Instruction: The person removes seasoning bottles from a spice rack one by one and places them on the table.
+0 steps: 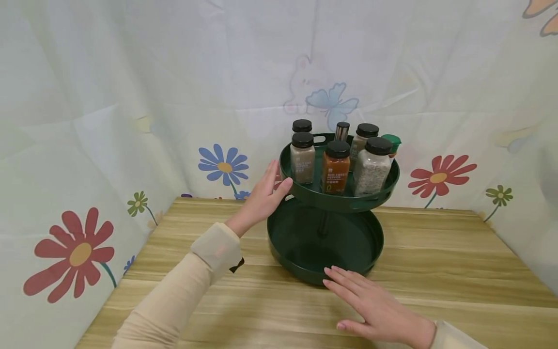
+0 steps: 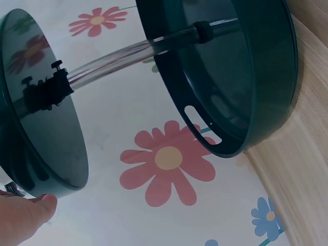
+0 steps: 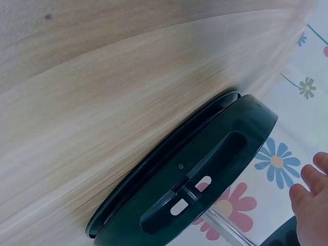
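A dark green two-tier rack stands on the wooden table. Its upper tray [image 1: 316, 196] carries several spice jars with black caps. A red sweet pepper jar [image 1: 335, 175] and a jar of pale grains [image 1: 372, 172] are at the front, with a beige-filled jar [image 1: 302, 162] to their left. My left hand [image 1: 261, 196] rests its straight fingers along the left side of the upper tray. In the left wrist view its thumb [image 2: 43, 205] is at that tray's edge. My right hand [image 1: 377, 308], fingers extended and holding nothing, hovers in front of the lower tray [image 1: 305, 242].
Behind the jars are a slim dark-capped bottle [image 1: 342, 131] and a green-capped bottle [image 1: 391, 141]. A clear post [image 2: 113, 61] joins the two trays. Flower-printed cloth [image 1: 209, 106] encloses the table [image 1: 436, 252] at the back and sides.
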The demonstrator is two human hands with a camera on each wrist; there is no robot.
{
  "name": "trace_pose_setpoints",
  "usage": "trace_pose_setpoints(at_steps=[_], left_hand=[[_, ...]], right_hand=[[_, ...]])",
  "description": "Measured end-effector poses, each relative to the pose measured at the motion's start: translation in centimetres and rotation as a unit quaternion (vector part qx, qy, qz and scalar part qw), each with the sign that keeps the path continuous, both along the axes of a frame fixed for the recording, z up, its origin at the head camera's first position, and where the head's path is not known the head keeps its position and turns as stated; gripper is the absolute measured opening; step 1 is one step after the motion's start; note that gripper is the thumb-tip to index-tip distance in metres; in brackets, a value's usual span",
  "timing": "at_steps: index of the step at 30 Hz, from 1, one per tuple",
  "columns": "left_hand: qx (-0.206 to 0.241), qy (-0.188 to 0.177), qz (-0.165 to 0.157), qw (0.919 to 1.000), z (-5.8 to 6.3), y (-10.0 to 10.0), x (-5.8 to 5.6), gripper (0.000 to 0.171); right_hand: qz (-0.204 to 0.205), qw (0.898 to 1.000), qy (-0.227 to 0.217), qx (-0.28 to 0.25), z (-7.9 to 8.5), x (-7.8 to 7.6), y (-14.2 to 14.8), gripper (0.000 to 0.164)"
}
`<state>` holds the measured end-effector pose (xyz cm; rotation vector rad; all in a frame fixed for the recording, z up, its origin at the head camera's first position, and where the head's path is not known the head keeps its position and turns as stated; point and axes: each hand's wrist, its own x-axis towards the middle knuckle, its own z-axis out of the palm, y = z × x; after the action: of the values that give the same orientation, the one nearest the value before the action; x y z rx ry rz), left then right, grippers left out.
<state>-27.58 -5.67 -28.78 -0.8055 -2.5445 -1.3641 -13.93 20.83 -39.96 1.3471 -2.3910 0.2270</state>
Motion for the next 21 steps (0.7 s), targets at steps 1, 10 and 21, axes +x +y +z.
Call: trace_pose_setpoints(at_steps=[1,10,21], left_hand=[[0.003,-0.002,0.001,1.0,0.1,0.1,-0.1,0.072],[0.012,-0.011,0.015,0.9998,0.4,0.5,-0.3,0.07],[0.018,-0.027,0.024,0.9992,0.5,1.1,-0.8,0.072]], right_hand=[[0.0,1.0,0.001,0.0,0.0,0.0,0.0,0.075],[0.006,1.0,0.01,-0.014,-0.1,-0.1,0.0,0.076],[0.003,1.0,0.001,-0.011,-0.2,0.0,0.1,0.075]])
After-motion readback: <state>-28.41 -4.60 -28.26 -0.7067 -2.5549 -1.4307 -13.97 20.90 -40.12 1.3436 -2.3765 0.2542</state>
